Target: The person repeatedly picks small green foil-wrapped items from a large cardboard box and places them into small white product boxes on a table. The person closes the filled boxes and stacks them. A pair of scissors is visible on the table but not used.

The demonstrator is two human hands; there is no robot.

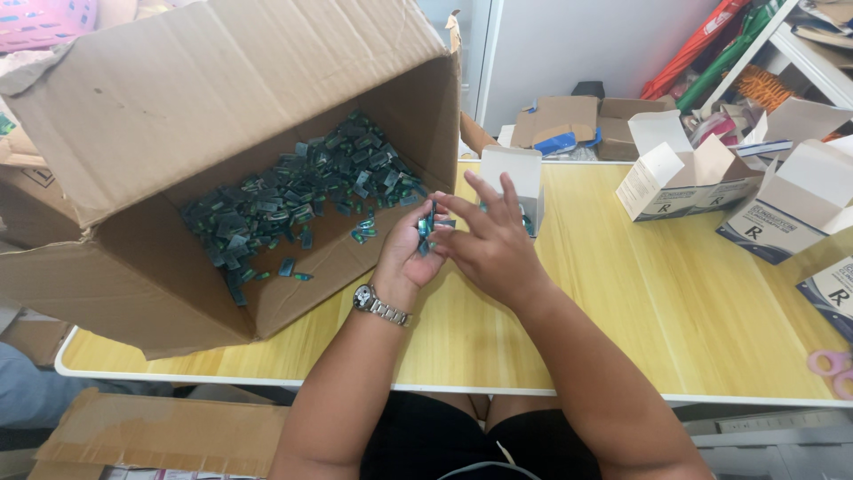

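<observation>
A pale yellow-wood table (675, 320) fills the centre and right of the frame, bearing a large tipped cardboard box (178, 133) at left, a small open white carton (514, 178) at upper centre, several white cartons (684, 178) at upper right, and pink scissors (833, 369) at the right edge.

A person's left hand (404, 253) and right hand (489, 244) meet above the near middle of a table (675, 329), a few small packets (426, 227) pinched between them. At ten o'clock from the hands, a large cardboard box (204, 116) lies tipped on its side on the table's left end, its mouth toward the hands, a heap of packets (293, 200) inside it. At twelve o'clock, just behind the hands, stands a small open carton (515, 169). At two o'clock, well apart, more open cartons (684, 178) crowd the table's far right. Scissors (831, 369) lie at four o'clock, by the right edge.
</observation>
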